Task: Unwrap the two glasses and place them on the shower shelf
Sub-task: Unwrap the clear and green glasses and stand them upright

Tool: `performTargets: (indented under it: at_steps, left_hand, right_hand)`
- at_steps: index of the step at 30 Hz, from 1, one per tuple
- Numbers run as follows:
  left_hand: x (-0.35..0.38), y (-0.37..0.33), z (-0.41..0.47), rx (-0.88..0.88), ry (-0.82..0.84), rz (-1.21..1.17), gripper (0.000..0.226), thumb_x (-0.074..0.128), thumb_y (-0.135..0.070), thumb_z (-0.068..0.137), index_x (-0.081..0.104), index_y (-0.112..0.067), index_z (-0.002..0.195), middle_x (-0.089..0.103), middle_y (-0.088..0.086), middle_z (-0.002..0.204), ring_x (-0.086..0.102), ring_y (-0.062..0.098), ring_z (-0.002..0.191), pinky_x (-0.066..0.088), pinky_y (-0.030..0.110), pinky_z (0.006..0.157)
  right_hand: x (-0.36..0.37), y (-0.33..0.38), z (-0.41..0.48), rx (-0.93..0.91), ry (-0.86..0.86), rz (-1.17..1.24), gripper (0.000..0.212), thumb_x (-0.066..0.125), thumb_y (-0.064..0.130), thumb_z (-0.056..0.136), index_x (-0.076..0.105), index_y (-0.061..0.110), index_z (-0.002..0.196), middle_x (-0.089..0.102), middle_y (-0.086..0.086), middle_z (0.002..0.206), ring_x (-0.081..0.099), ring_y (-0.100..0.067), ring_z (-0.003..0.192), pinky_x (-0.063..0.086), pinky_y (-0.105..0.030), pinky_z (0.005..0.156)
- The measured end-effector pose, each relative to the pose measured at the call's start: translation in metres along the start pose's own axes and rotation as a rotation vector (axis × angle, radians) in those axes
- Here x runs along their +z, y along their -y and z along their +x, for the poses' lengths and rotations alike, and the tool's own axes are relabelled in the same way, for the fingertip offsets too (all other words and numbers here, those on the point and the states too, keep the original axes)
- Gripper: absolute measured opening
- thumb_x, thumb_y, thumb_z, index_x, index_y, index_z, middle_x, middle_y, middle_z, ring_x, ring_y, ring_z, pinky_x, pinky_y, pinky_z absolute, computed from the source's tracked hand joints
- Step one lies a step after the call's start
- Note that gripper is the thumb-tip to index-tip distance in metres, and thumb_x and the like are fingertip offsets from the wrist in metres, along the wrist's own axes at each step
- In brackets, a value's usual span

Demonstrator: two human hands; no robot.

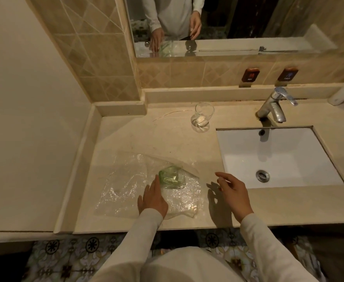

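Unwrapping looks half done. One clear glass (203, 115) stands upright and bare on the counter (167, 139), toward twelve o'clock from the hands and at nine o'clock of the tap (275, 104). The second, a green glass (172, 178), lies on its side on the opened bubble wrap (126, 186), which is spread flat at the nine o'clock side of the sink (279, 159). A fold of the sheet possibly covers part of this glass; the clear plastic makes it hard to tell.

I judge that the step in hand is to free the green glass from the sheet. The next move calls for a grip round its body, to lift it off the wrap without letting it roll. Then both glasses must go to the shower shelf, which is not in view.

The left hand (153, 198) lies flat on the wrap, fingers straight and together, the tips touching the glass at its seven o'clock side; it grips nothing. The right hand (233, 192) hovers over the counter at three o'clock of the glass, apart from it, fingers loosely spread and slightly bent, holding nothing.
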State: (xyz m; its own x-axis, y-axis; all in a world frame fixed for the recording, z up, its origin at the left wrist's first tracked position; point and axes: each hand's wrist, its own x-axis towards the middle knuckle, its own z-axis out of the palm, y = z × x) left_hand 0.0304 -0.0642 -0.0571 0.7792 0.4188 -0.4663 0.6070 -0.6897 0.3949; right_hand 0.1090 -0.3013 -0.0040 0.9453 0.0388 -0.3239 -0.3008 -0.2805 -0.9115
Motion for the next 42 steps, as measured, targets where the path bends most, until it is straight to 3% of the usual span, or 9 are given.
performTargets:
  at_steps: [6, 11, 15, 20, 25, 31, 33, 37, 42]
  left_hand:
    - [0.000, 0.003, 0.013, 0.050, 0.053, 0.363, 0.065, 0.029, -0.046, 0.099, -0.005, -0.050, 0.154, 0.022, 0.005, 0.152, 0.025, 0.027, 0.138, 0.022, 0.052, 0.110]
    - [-0.013, 0.004, 0.028, 0.141, -0.013, 0.170, 0.050, 0.047, -0.036, 0.097, 0.039, -0.030, 0.146, 0.043, 0.006, 0.142, 0.042, 0.028, 0.128, 0.035, 0.043, 0.105]
    - [-0.015, 0.007, 0.020, 0.280, -0.009, -0.211, 0.062, 0.049, -0.018, 0.099, 0.026, -0.026, 0.156, 0.041, 0.003, 0.156, 0.039, 0.025, 0.141, 0.032, 0.040, 0.116]
    - [-0.003, 0.002, 0.017, 0.194, 0.085, 0.059, 0.075, 0.034, -0.029, 0.103, -0.018, -0.047, 0.152, 0.004, -0.006, 0.168, 0.007, 0.016, 0.154, 0.009, 0.049, 0.122]
    - [0.013, -0.009, 0.021, 0.080, 0.139, 0.234, 0.081, 0.026, -0.021, 0.097, -0.035, -0.049, 0.142, -0.026, -0.006, 0.164, -0.019, 0.021, 0.152, -0.009, 0.066, 0.116]
    - [0.018, -0.035, 0.029, -0.032, 0.186, 0.379, 0.077, 0.028, -0.032, 0.096, -0.026, -0.051, 0.147, -0.024, 0.007, 0.165, -0.020, 0.037, 0.150, -0.014, 0.071, 0.110]
    - [0.015, -0.044, 0.032, -0.052, 0.188, 0.413, 0.076, 0.033, -0.032, 0.096, -0.016, -0.049, 0.151, -0.016, 0.008, 0.166, -0.014, 0.038, 0.151, -0.011, 0.068, 0.113]
    - [0.008, -0.048, 0.030, 0.018, 0.081, 0.272, 0.077, 0.045, -0.023, 0.094, 0.003, -0.032, 0.159, 0.002, 0.006, 0.167, 0.002, 0.029, 0.153, 0.003, 0.046, 0.124]
    - [0.012, -0.062, 0.024, -0.067, 0.184, 0.323, 0.081, 0.045, -0.021, 0.095, -0.005, -0.042, 0.156, -0.016, 0.003, 0.166, -0.013, 0.035, 0.152, 0.006, 0.057, 0.121]
  right_hand:
    - [0.002, -0.005, -0.013, 0.029, -0.050, -0.003, 0.024, 0.056, 0.018, 0.103, 0.075, 0.028, 0.114, 0.072, 0.001, 0.116, 0.068, -0.013, 0.103, 0.053, -0.012, 0.069]
    - [0.005, -0.008, -0.024, 0.027, -0.076, -0.020, 0.025, 0.056, 0.015, 0.103, 0.075, 0.030, 0.111, 0.073, 0.000, 0.115, 0.069, -0.017, 0.104, 0.053, -0.015, 0.074]
    - [0.011, -0.005, -0.030, 0.043, -0.118, 0.021, 0.025, 0.057, 0.012, 0.102, 0.074, 0.029, 0.110, 0.073, 0.002, 0.110, 0.070, 0.004, 0.091, 0.053, -0.009, 0.066]
    - [0.024, -0.009, -0.027, 0.057, -0.092, 0.082, 0.022, 0.058, 0.009, 0.102, 0.071, 0.021, 0.116, 0.069, 0.011, 0.109, 0.068, 0.017, 0.082, 0.050, -0.002, 0.062]
    - [0.031, -0.010, -0.007, 0.075, 0.013, 0.070, 0.027, 0.065, 0.023, 0.099, 0.066, 0.029, 0.125, 0.069, 0.013, 0.116, 0.067, 0.015, 0.089, 0.051, -0.004, 0.069]
    - [0.024, -0.002, 0.026, 0.116, 0.107, 0.052, 0.049, 0.064, 0.038, 0.098, 0.055, 0.024, 0.144, 0.064, -0.001, 0.135, 0.061, -0.020, 0.124, 0.047, -0.047, 0.111]
    - [0.020, -0.001, 0.033, 0.138, 0.115, 0.079, 0.048, 0.064, 0.035, 0.099, 0.055, 0.021, 0.144, 0.064, -0.001, 0.134, 0.061, -0.019, 0.123, 0.050, -0.041, 0.109]
    - [0.015, -0.005, 0.041, 0.210, 0.157, 0.234, 0.039, 0.065, 0.025, 0.099, 0.060, 0.019, 0.137, 0.063, 0.004, 0.125, 0.059, 0.002, 0.106, 0.051, -0.002, 0.067]
    - [0.018, -0.007, 0.049, 0.232, 0.235, 0.208, 0.030, 0.074, 0.046, 0.087, 0.073, 0.036, 0.116, 0.073, 0.014, 0.116, 0.068, -0.008, 0.105, 0.058, -0.021, 0.085]
